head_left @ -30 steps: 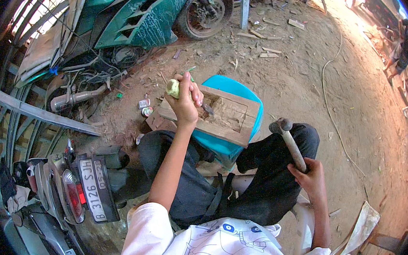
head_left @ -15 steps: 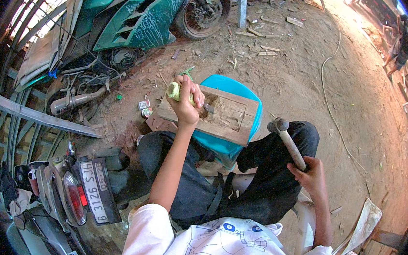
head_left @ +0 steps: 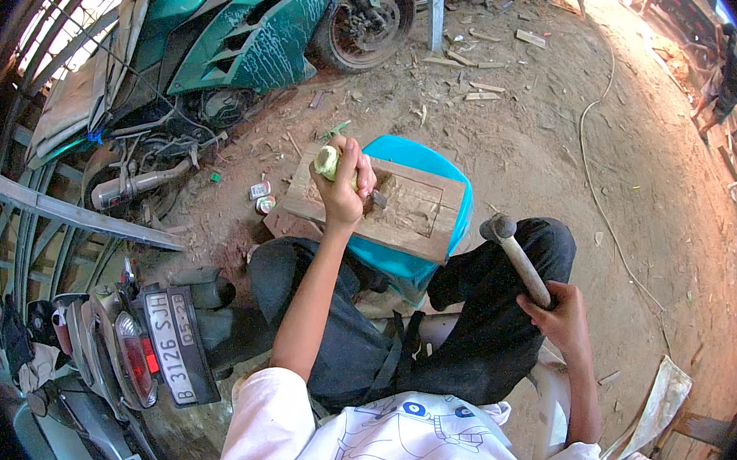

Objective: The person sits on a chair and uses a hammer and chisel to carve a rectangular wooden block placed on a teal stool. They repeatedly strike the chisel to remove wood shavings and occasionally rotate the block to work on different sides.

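Note:
A wooden board (head_left: pixel 439 239) with a carved recess and wood bits on it lies on a blue plastic stool (head_left: pixel 466 213) in front of my knees. My left hand (head_left: pixel 345 184) is closed round the yellowish-green handle of a chisel (head_left: pixel 328 163), above the board's left part. The chisel's metal blade sticks out past my fingers and meets the carved recess. Over my right thigh, my right hand (head_left: pixel 560 317) grips the wooden handle of a hammer (head_left: pixel 525 264). The hammer's dark metal head points up and away, apart from the board and the chisel.
A green motorcycle (head_left: pixel 257 56) stands at the far left, and a scooter (head_left: pixel 133 347) is close on my left. Two small cans (head_left: pixel 262 197) sit beside the board. Wood scraps (head_left: pixel 531 38) litter the dirt floor, where a cable (head_left: pixel 584 141) runs along the right. People (head_left: pixel 728 76) are at the far right.
My left hand has shifted slightly right, and the chisel's handle has tilted more upright. My right hand and the hammer have hardly moved.

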`<state>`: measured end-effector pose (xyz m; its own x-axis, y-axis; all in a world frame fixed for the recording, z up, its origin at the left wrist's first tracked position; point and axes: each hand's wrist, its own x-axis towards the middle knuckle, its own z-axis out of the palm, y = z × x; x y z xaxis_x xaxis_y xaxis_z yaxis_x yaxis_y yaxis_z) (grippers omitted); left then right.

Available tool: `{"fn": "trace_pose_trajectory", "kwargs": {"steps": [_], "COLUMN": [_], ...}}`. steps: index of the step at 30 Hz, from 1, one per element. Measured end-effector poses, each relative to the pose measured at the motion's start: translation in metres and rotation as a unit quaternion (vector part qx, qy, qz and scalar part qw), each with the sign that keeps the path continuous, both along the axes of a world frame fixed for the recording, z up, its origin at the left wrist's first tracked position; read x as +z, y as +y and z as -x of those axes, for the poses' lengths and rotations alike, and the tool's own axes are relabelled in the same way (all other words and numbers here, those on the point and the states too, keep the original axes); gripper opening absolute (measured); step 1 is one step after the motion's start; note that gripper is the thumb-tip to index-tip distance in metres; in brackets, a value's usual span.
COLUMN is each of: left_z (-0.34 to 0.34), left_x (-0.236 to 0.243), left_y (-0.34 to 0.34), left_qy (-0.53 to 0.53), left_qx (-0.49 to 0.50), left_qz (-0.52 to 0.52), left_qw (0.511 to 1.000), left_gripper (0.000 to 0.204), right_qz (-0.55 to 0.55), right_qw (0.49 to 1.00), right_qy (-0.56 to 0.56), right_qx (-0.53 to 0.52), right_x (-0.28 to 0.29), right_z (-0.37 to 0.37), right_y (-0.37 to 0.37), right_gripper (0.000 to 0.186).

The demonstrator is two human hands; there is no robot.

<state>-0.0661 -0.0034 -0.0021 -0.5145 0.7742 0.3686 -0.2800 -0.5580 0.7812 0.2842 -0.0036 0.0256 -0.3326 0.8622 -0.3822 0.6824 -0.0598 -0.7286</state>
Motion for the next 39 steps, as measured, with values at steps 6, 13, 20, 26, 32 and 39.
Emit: {"fn": "trace_pose_trajectory", "kwargs": {"steps": [6,13,20,26,32,39], "left_z": [0.002,-0.005,-0.003,-0.006,0.0,0.004], "left_x": [0.006,0.005,0.001,0.005,0.002,0.021], "left_y": [-0.002,0.001,0.002,0.003,0.0,-0.005], "left_qy": [0.01,-0.007,-0.018,0.01,0.098,0.003], "left_qx": [0.019,-0.019,-0.005,-0.021,0.06,-0.017], "left_qz": [-0.017,-0.01,0.012,0.025,0.007,-0.056], "left_qw": [1.0,1.0,1.0,0.999,0.993,0.998], "left_gripper": [0.029,0.031,0.032,0.03,0.029,0.034], "right_qz": [0.002,-0.001,-0.009,-0.007,-0.024,-0.044], "right_qw": [1.0,1.0,1.0,1.0,1.0,0.999], "right_qy": [-0.006,0.006,-0.016,-0.022,0.0,0.015], "right_qx": [-0.004,-0.001,0.004,0.008,0.014,0.017], "right_x": [0.0,-0.001,0.0,0.002,-0.004,-0.006], "right_z": [0.0,0.001,0.0,0.001,-0.002,-0.003], "right_y": [0.0,0.0,0.0,0.0,-0.001,0.0], "right_gripper": [0.031,0.026,0.03,0.03,0.028,0.025]}}
